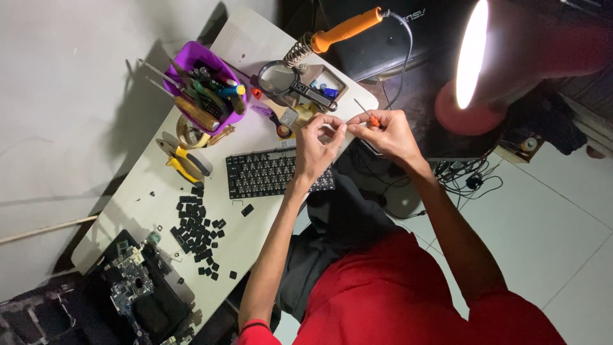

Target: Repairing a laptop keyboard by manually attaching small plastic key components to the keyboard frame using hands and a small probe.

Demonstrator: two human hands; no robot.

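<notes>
Head view, looking down on a white table (255, 230) against a grey wall.

- Left hand (319, 144): raised above the right end of the keyboard, thumb and fingertips pinched together on something very small; what it is cannot be told at this size. Held high and close to the lamp, probably for light.
- Right hand (386, 131): just right of the left hand, fingertips almost meeting it. Fingers closed around a small screwdriver (369, 115) with an orange handle, its thin shaft pointing up and to the far left, clear of the pinched piece.
- Keyboard (271, 171): black, flat at table centre, just under the left hand; many keys seem to be off.
- Loose keycaps (199, 231): black, heaped and scattered near-left of the keyboard, kept together within reach.
- Pliers (185, 163): yellow-handled, lying left of the keyboard.
- Purple tub (191, 64): far left, stuffed with upright tools, handles up for grabbing.
- Tape roll (191, 133): just near the tub.
- Magnifying glass (276, 78): far centre, lying flat.
- Soldering iron (341, 29): orange handle, parked in a coil stand at the far edge, tip away from the work.
- Lamp (476, 54): lit, far right, shade turned toward the hands.
- Circuit board (131, 281): near-left corner, set aside well apart from the hands.
</notes>
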